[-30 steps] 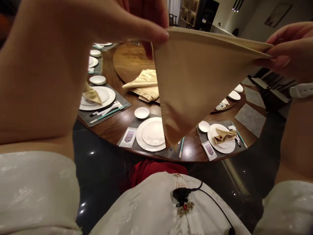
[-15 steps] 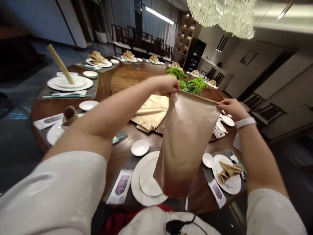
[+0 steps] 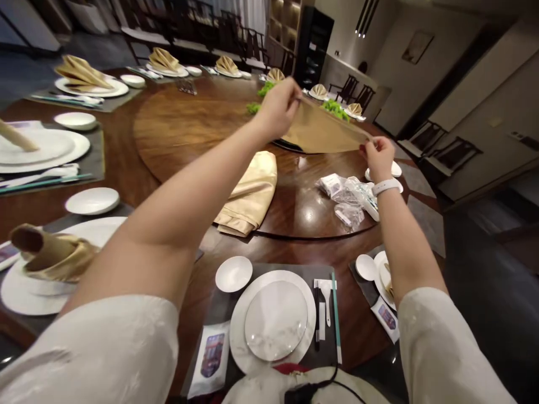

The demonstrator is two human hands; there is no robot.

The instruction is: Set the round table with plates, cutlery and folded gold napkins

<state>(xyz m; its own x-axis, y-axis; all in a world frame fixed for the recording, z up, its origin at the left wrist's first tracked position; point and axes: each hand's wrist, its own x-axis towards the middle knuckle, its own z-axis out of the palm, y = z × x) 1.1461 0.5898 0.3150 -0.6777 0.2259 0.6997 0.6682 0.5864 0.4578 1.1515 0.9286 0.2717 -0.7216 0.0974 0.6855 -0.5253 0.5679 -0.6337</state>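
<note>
Stretched between my two hands is a gold-tan cloth napkin (image 3: pixel 324 132), lifted over the far part of the turntable. My left hand (image 3: pixel 281 106) pinches its left corner; my right hand (image 3: pixel 379 154), with a white band at the wrist, pinches the right corner. The cloth billows forward, away from me. Below lies a place setting: a small marbled plate (image 3: pixel 275 320) on a larger white plate (image 3: pixel 239 328), a small white bowl (image 3: pixel 233 274), a white spoon (image 3: pixel 326 303) and teal-ended chopsticks (image 3: pixel 336 320). A stack of folded gold napkins (image 3: pixel 252 196) rests left of centre on the turntable edge.
The round wooden turntable (image 3: pixel 189 129) carries clear plastic wrappers (image 3: pixel 349 205) and green foliage (image 3: pixel 334 109), partly hidden by the cloth. Other settings with folded napkins (image 3: pixel 82 73) ring the table. A rolled napkin (image 3: pixel 59 252) stands on the left plate. A wet-wipe packet (image 3: pixel 210 359) lies in front.
The napkin, hanging down in front of me before, has swung up and outward to the far side. Both hands have risen and still grip its corners. The view has tilted downward.
</note>
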